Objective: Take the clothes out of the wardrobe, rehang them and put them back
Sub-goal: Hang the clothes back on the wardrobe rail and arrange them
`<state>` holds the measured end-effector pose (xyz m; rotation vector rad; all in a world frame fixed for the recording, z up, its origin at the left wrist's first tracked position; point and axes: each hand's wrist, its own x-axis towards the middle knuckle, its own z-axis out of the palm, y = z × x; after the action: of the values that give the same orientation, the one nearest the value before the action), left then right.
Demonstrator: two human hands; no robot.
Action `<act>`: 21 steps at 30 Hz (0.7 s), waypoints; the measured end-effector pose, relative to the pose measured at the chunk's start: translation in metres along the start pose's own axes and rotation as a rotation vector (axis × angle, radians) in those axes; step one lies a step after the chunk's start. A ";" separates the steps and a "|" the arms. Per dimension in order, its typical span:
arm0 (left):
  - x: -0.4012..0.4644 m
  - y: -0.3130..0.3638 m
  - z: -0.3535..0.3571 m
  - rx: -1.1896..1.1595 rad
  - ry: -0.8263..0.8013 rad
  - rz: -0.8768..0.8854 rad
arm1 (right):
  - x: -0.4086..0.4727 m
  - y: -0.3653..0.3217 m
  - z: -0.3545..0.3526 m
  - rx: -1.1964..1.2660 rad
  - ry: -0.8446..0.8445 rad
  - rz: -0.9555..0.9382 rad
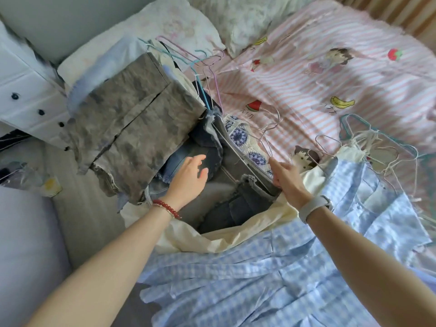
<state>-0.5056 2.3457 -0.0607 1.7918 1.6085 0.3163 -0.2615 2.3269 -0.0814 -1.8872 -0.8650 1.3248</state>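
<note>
A pile of clothes on wire hangers lies on the bed. Grey washed shorts [132,128] lie on top at the left, over dark denim pieces [238,206] with frayed hems. My left hand [188,178] hovers open above the denim, fingers spread. My right hand [286,179] pinches the lower end of a silver wire hanger [262,142] beside a blue-and-white crochet-print garment [240,135]. A blue gingham dress [271,267] with cream lining [212,241] spreads in front of me.
Coloured wire hangers [200,74] stick out behind the pile, and more hangers [382,147] lie tangled at the right. The pink striped bedsheet [330,74] covers the bed, with pillows [165,27] at the head. A white drawer unit [28,100] stands to the left.
</note>
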 end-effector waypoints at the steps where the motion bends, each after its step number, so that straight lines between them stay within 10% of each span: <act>1: 0.011 0.004 0.000 -0.028 0.011 -0.025 | -0.001 0.005 -0.001 -0.003 0.019 0.006; 21: 0.142 0.011 0.008 0.089 0.302 -0.049 | -0.009 0.041 -0.003 -0.262 -0.024 -0.215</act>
<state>-0.4639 2.4774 -0.0966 1.8348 1.8975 0.5208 -0.2548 2.2964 -0.1095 -1.9103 -1.2682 1.1500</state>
